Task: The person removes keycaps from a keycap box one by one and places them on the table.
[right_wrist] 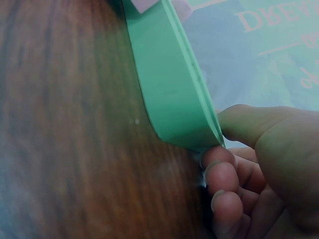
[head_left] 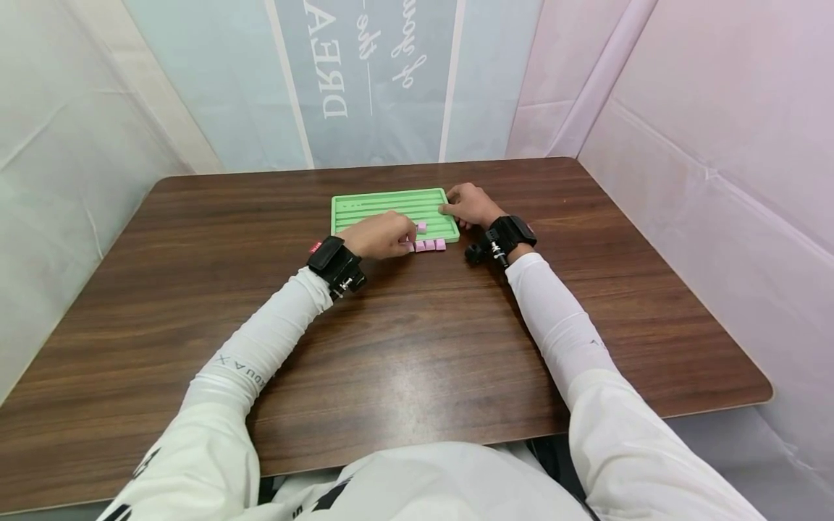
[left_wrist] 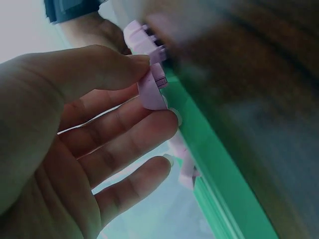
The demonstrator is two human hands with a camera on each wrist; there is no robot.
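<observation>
A light-green ridged tray [head_left: 378, 205] lies flat at the back middle of the table. My left hand [head_left: 383, 234] is over its front edge and pinches a small pink keycap [left_wrist: 151, 92] between thumb and fingertips, its underside partly showing in the left wrist view. Just in front of the tray, several pink keycaps [head_left: 430, 245] stand in a short row on the tabletop, partly hidden by this hand. Another pink keycap [head_left: 422, 227] sits inside the tray. My right hand [head_left: 474, 206] grips the tray's right end, thumb over the rim and fingertips against the outer wall.
The brown wood-grain table [head_left: 417, 347] extends around the tray on all sides. A pale-blue printed curtain [head_left: 384, 137] hangs behind the table's far edge. White sheeting [head_left: 717, 188] stands along the right side, with more on the left.
</observation>
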